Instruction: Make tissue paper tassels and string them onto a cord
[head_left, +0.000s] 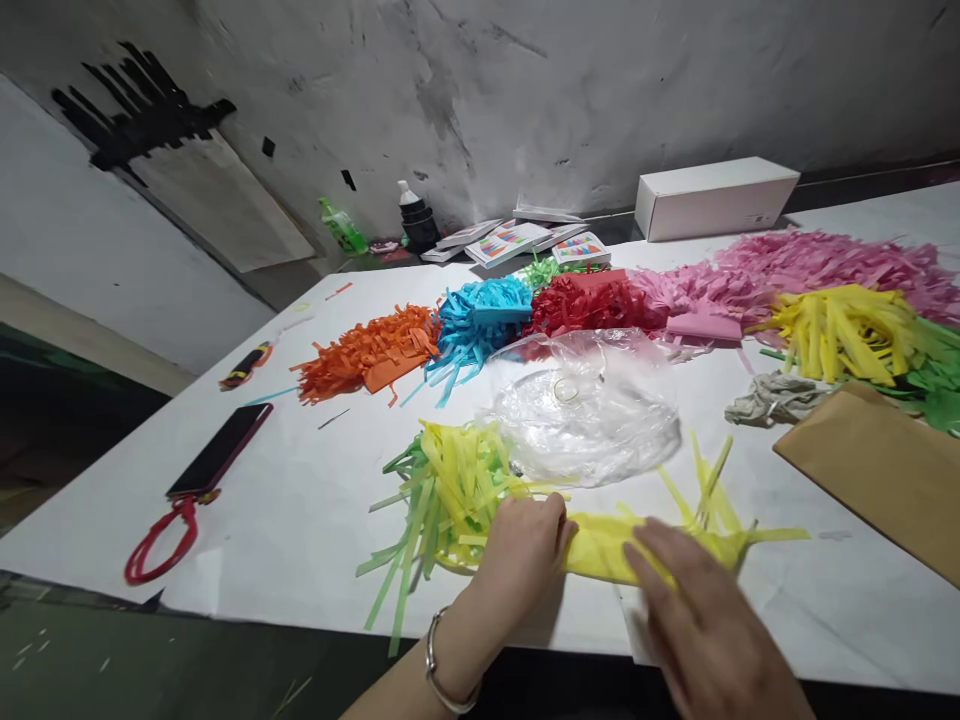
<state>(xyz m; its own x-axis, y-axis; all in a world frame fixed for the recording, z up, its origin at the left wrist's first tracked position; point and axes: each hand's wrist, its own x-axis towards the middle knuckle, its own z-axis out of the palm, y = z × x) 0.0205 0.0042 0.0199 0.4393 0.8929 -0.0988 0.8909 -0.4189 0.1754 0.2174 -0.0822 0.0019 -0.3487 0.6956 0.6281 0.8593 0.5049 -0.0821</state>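
— Yellow fringed paper (pixel 600 545), where is it?
— Flat on the white table (pixel 300 520), near edge, under both hands: left hand (pixel 525 555) and right hand (pixel 694 610) press it, fingers spread, gripping nothing.

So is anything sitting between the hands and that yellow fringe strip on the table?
Nothing visible. The left hand and the right hand both rest directly on the yellow fringe strip. The clear plastic bag lies just beyond it, farther from the person, not between.
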